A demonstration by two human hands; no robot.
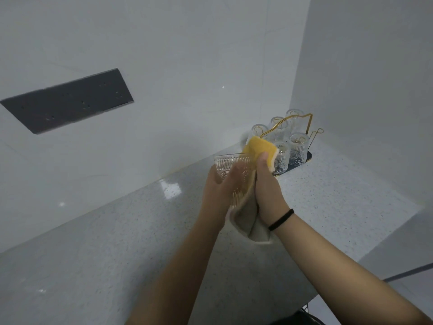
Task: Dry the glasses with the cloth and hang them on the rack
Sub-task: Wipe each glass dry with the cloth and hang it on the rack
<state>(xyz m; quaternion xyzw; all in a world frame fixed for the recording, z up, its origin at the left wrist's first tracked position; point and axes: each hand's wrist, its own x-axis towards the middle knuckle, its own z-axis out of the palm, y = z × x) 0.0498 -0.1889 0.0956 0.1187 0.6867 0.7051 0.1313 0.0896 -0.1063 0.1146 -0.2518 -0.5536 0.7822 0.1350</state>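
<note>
From the head camera, the left hand (216, 184) grips a clear glass (230, 168) with pressed ribs and ring patterns, its fingers curled round the side and its rim tipped toward the wall. The right hand (267, 184) clutches a cloth (259, 150), thumb up against the fabric; the cloth shows a fuzzy yellow face with a pale edge at the top and a soft grey-beige side that hangs in folds below both wrists, pressed against the glass. A thin black band (281, 219) circles the right wrist.

Just behind the hands, in the corner of the speckled grey stone counter (117, 242), stands a rack (304, 127) of thin gold wire on a dark oval base. Five more patterned tumblers (298, 148) sit upside down on its prongs, in two rows; one prong on the right stands bare. The walls are smooth, glossy pale tile, and a flat dark grey socket panel (68, 100) is set into the left one.
</note>
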